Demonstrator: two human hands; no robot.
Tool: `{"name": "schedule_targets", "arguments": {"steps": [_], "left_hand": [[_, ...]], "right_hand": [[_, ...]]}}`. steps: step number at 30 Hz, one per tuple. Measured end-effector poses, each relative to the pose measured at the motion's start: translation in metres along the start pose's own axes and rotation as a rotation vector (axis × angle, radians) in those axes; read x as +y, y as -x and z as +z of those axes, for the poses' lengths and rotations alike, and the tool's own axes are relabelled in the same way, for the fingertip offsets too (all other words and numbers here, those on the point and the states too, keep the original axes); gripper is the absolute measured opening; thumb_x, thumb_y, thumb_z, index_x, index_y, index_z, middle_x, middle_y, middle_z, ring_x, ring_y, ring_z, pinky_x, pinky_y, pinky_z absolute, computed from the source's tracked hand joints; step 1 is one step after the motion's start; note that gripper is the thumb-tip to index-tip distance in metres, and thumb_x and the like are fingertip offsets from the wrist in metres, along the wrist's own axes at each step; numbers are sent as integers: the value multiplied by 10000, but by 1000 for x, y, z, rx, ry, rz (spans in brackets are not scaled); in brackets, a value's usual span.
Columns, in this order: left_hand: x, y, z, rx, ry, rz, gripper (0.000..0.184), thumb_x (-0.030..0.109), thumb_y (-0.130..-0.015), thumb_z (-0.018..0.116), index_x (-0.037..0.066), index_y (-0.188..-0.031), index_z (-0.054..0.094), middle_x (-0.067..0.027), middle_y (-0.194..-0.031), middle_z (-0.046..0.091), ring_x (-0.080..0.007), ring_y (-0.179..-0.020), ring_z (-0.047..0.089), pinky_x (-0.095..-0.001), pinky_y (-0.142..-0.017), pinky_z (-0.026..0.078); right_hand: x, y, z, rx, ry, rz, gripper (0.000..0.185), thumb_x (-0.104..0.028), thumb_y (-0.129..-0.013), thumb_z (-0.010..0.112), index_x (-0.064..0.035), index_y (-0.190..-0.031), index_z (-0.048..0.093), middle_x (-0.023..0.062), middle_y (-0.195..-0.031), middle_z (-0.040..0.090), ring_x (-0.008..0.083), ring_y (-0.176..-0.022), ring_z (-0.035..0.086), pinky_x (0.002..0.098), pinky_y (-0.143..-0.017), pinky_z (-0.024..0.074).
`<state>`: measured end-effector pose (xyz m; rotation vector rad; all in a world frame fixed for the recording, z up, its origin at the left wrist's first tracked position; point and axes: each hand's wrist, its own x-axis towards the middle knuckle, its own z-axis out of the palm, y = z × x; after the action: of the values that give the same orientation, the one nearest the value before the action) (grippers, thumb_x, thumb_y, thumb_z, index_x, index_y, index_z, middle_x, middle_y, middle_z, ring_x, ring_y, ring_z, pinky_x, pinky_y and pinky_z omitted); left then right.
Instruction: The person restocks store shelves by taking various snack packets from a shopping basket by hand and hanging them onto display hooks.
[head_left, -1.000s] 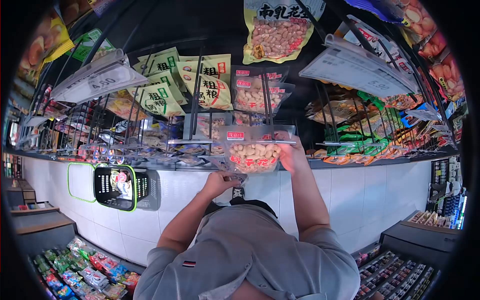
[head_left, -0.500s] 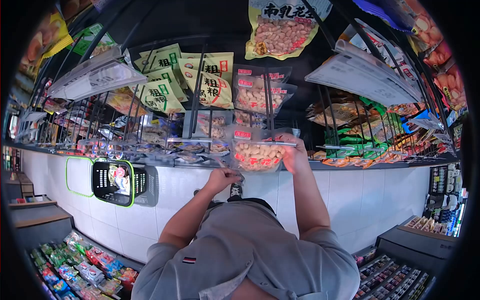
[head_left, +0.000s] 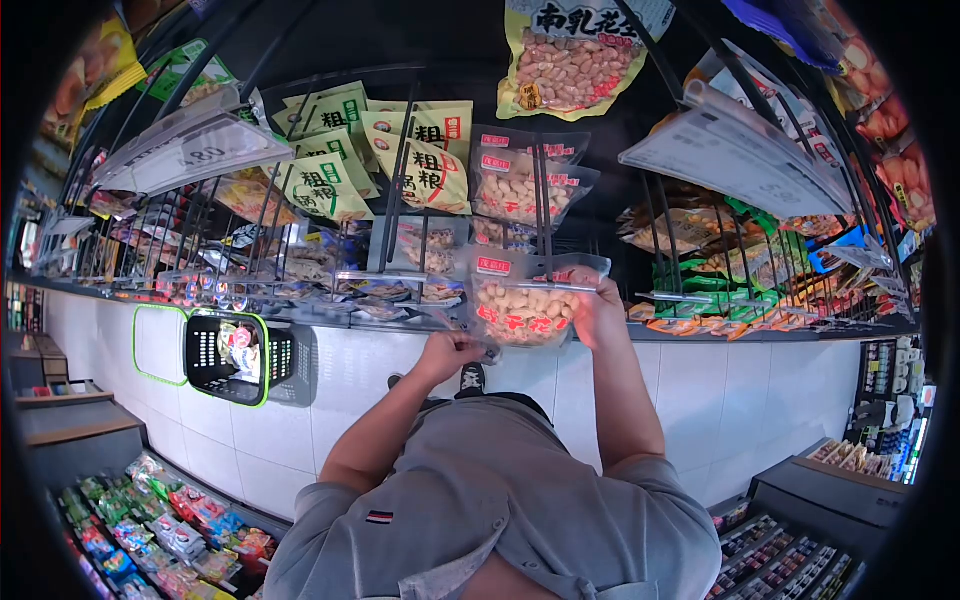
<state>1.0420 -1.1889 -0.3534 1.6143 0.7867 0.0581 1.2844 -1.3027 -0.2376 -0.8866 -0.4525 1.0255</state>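
Peanut pouch (head_left: 525, 310): clear, red lettering, full of peanuts; I have it at the rack's front, ahead of matching hanging pouches (head_left: 520, 185).
Right hand (head_left: 598, 315): fingers gripping pouch's right edge.
Left hand (head_left: 450, 357): fingers bunched near pouch's lower left corner; can't tell from here what they grip.
Shopping basket (head_left: 264, 372): black, green rim, on floor (head_left: 350, 440), a few packets (head_left: 240, 352) inside.
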Motion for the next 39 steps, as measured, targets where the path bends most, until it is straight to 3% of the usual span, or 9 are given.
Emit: {"name": "schedule_targets", "arguments": {"steps": [11,22,28,30,33,34,36,38,39], "left_hand": [[-8,1,4,-7,54,-18,232,199,-834,695,6,-962,702,-34,-775,675,-62,-687,564,-235,-649,459],[-23,0,1,107,-14,6,278,243,-793,705,9,-942,701,-93,-762,692,-142,-674,643,-278,-653,493],[-34,24,-14,162,139,-53,227,195,-822,669,2,-938,697,-69,-788,697,-103,-704,623,-263,-674,489],[-34,33,-22,187,212,-77,214,167,-840,652,-11,-953,688,-60,-801,695,-92,-718,611,-257,-682,484],[-15,56,-38,218,225,-95,175,106,-857,620,-30,-953,676,-41,-803,670,-87,-737,576,-255,-697,471],[-11,63,-44,237,222,-109,190,127,-862,620,-27,-958,676,-41,-807,668,-88,-743,576,-253,-704,466],[-10,75,-58,259,224,-122,206,149,-867,620,-25,-962,675,-40,-810,666,-90,-750,575,-251,-710,461],[-13,87,-76,263,309,-85,280,223,-879,627,-29,-993,667,-41,-810,662,-88,-749,569,-241,-716,445],[-5,94,-86,266,335,-122,328,272,-880,633,-26,-1013,663,-48,-807,662,-96,-749,583,-241,-710,440]], "right_hand": [[2,-1,-3,33,4,-23,135,-108,-939,540,-5,-926,625,83,-981,647,158,-916,607,314,-837,476],[-11,-56,5,112,114,47,195,-170,-934,575,5,-981,644,54,-919,661,108,-851,612,270,-785,486],[7,-107,-18,168,230,-205,201,-156,-944,557,-1,-1045,635,41,-937,662,98,-823,609,262,-732,482],[9,-112,-19,190,204,-261,145,-110,-900,627,0,-993,646,49,-942,663,96,-854,602,236,-780,474],[35,-119,-45,364,412,-531,280,-42,-845,677,22,-1096,573,82,-1011,647,105,-877,602,235,-781,480],[36,-100,-24,475,325,-545,280,-47,-838,686,15,-1079,558,78,-985,640,104,-849,594,234,-761,473],[62,-65,-26,641,520,-599,129,-18,-874,613,-30,-991,561,18,-793,558,80,-657,488,220,-655,438],[80,-9,-6,398,823,-282,125,10,-868,586,-20,-985,555,20,-828,571,90,-717,526,235,-644,449],[99,11,15,156,669,-343,115,25,-868,554,-37,-964,561,24,-828,574,90,-713,525,235,-619,446]]}}
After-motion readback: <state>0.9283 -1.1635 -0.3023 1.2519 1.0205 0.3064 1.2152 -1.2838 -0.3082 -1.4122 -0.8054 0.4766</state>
